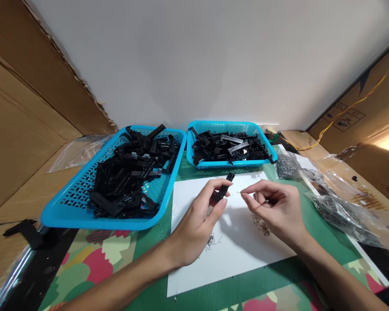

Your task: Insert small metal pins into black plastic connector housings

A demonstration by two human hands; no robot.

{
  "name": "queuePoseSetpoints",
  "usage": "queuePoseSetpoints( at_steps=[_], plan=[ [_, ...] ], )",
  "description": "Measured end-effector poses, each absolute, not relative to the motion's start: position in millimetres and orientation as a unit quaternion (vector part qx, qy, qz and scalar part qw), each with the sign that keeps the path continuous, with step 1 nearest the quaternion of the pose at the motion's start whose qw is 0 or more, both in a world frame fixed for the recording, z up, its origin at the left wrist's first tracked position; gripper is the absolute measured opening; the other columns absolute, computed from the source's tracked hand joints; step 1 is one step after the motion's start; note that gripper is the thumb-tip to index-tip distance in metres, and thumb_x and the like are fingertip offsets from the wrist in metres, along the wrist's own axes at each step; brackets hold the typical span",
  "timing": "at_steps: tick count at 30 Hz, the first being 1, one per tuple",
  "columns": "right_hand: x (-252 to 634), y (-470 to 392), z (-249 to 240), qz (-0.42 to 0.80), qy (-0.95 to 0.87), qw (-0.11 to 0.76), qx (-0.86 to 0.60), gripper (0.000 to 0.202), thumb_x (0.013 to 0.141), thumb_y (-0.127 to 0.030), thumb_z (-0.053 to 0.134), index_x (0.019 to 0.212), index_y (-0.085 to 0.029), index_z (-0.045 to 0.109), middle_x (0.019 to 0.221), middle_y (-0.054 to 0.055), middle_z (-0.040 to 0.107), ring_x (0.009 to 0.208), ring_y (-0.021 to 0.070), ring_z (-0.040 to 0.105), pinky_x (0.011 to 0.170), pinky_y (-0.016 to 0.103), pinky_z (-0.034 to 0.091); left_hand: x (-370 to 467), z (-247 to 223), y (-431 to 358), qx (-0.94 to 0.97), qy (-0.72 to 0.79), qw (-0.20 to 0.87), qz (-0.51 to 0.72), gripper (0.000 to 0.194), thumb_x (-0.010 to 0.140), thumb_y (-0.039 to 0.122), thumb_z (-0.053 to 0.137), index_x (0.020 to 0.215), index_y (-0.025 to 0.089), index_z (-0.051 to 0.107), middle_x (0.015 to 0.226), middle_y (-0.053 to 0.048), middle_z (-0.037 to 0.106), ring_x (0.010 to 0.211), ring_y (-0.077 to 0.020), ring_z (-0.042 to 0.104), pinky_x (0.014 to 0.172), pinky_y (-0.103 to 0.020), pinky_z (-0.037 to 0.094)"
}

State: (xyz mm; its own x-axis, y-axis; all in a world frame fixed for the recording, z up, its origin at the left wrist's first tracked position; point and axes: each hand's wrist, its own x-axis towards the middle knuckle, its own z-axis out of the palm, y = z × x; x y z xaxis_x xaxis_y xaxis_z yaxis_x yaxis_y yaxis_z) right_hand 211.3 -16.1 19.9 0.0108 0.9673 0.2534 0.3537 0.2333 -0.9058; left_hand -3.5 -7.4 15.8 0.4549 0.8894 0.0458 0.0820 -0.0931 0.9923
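Note:
My left hand point(199, 220) grips a small, elongated black plastic part point(223, 188) between thumb and fingers, tilted above the white sheet point(188, 276). Just to its right, my right hand point(275, 207) pinches a tiny thin metal piece point(238, 192) between thumb and forefinger; its exact kind is too small to tell. The two hands are a short distance apart, and the metal piece does not touch the black part. A loose pile of small wire-like metal pieces point(210, 242) lies below my left hand. Another such pile point(262, 225) is partly hidden by my right hand.
Two blue baskets, one at left point(116, 223) and one behind the sheet point(231, 164), hold many black plastic parts. Plastic bags of small metal pieces point(287, 165) lie at right. Cardboard walls stand on both sides, and a yellow cable point(326, 128) runs along the right.

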Motion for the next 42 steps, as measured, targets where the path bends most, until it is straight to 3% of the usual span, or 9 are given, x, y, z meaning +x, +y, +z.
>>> queuePoseSetpoints(
  at_steps=[3, 7, 10, 13, 16, 19, 21, 30, 42],
  plan=[
    [211.0, -19.0, 21.1, 0.272, -0.627, 0.5, -0.532, 0.014, 0.087, -0.03, 0.077, 0.079, -0.018, 0.078, 0.05, -0.007, 0.043, 0.043, 0.0079, 0.034, 0.043, 0.024, 0.026, 0.1, 11.7, -7.5, 0.598, 0.369, 0.597, 0.388, 0.043, 0.103, 0.037, 0.067, 0.143, 0.032, 0.05, 0.122, -0.004, 0.071, 0.109, -0.0192, 0.067, 0.096, -0.031, 0.052],
    [209.4, -24.4, 19.8, 0.204, -0.669, 0.498, -0.513, 0.007, 0.087, -0.024, 0.077, 0.081, -0.02, 0.078, 0.049, -0.007, 0.049, 0.042, 0.0081, 0.038, 0.043, 0.024, 0.03, 3.2, 14.2, -5.1, 0.563, 0.383, 0.6, 0.42, 0.057, 0.085, 0.024, 0.087, 0.138, 0.027, 0.064, 0.112, -0.003, 0.08, 0.106, -0.0226, 0.074, 0.093, -0.032, 0.057],
    [208.3, -26.9, 18.4, 0.138, -0.682, 0.515, -0.5, 0.004, 0.087, -0.02, 0.076, 0.083, -0.021, 0.077, 0.047, -0.008, 0.048, 0.04, 0.0073, 0.036, 0.042, 0.024, 0.03, 3.0, 17.4, -4.1, 0.559, 0.389, 0.598, 0.422, 0.056, 0.08, 0.022, 0.09, 0.133, 0.023, 0.073, 0.107, -0.004, 0.082, 0.104, -0.0247, 0.076, 0.094, -0.034, 0.059],
    [210.3, -24.0, 19.6, 0.115, -0.654, 0.534, -0.523, 0.005, 0.085, -0.02, 0.076, 0.08, -0.02, 0.075, 0.049, -0.008, 0.047, 0.042, 0.007, 0.035, 0.044, 0.024, 0.029, 1.4, 17.3, -4.6, 0.587, 0.385, 0.592, 0.396, 0.039, 0.084, 0.028, 0.088, 0.123, 0.023, 0.08, 0.099, -0.004, 0.083, 0.091, -0.0228, 0.075, 0.083, -0.033, 0.059],
    [215.9, -15.3, 22.9, 0.23, -0.61, 0.509, -0.562, 0.013, 0.084, -0.027, 0.076, 0.076, -0.017, 0.074, 0.05, -0.008, 0.043, 0.044, 0.0076, 0.034, 0.045, 0.024, 0.028, -0.6, 13.5, -4.9, 0.638, 0.415, 0.53, 0.373, 0.031, 0.089, 0.039, 0.084, 0.117, 0.024, 0.083, 0.086, -0.002, 0.08, 0.071, -0.0182, 0.064, 0.065, -0.031, 0.049],
    [220.9, -6.0, 24.0, 0.361, -0.579, 0.43, -0.592, 0.022, 0.082, -0.035, 0.075, 0.075, -0.015, 0.074, 0.052, -0.009, 0.035, 0.046, 0.0077, 0.03, 0.045, 0.024, 0.023, -2.3, 9.6, -4.2, 0.694, 0.448, 0.45, 0.34, 0.02, 0.096, 0.042, 0.076, 0.103, 0.025, 0.084, 0.074, 0.0, 0.075, 0.071, -0.0183, 0.059, 0.067, -0.031, 0.043],
    [222.0, -2.3, 21.7, 0.39, -0.585, 0.374, -0.605, 0.024, 0.082, -0.037, 0.074, 0.076, -0.015, 0.075, 0.053, -0.008, 0.034, 0.047, 0.0082, 0.029, 0.047, 0.025, 0.02, -2.9, 8.3, -3.7, 0.72, 0.453, 0.429, 0.303, 0.023, 0.103, 0.037, 0.067, 0.09, 0.025, 0.082, 0.073, 0.001, 0.074, 0.076, -0.0185, 0.06, 0.073, -0.031, 0.043],
    [211.2, -1.0, 11.2, 0.318, -0.639, 0.235, -0.66, 0.018, 0.086, -0.033, 0.067, 0.079, -0.02, 0.076, 0.054, -0.005, 0.046, 0.052, 0.0128, 0.04, 0.052, 0.027, 0.025, -2.6, 10.7, -4.5, 0.784, 0.44, 0.36, 0.249, 0.031, 0.104, 0.034, 0.065, 0.078, 0.021, 0.076, 0.06, 0.003, 0.061, 0.068, -0.017, 0.052, 0.074, -0.031, 0.037],
    [205.4, -6.3, 3.2, 0.3, -0.645, 0.256, -0.654, 0.02, 0.09, -0.036, 0.062, 0.08, -0.021, 0.07, 0.058, -0.004, 0.053, 0.056, 0.0143, 0.045, 0.055, 0.028, 0.03, -2.5, 10.5, -4.5, 0.782, 0.437, 0.364, 0.256, 0.036, 0.105, 0.035, 0.065, 0.075, 0.02, 0.076, 0.057, 0.003, 0.061, 0.064, -0.0166, 0.051, 0.072, -0.031, 0.035]
  ],
)
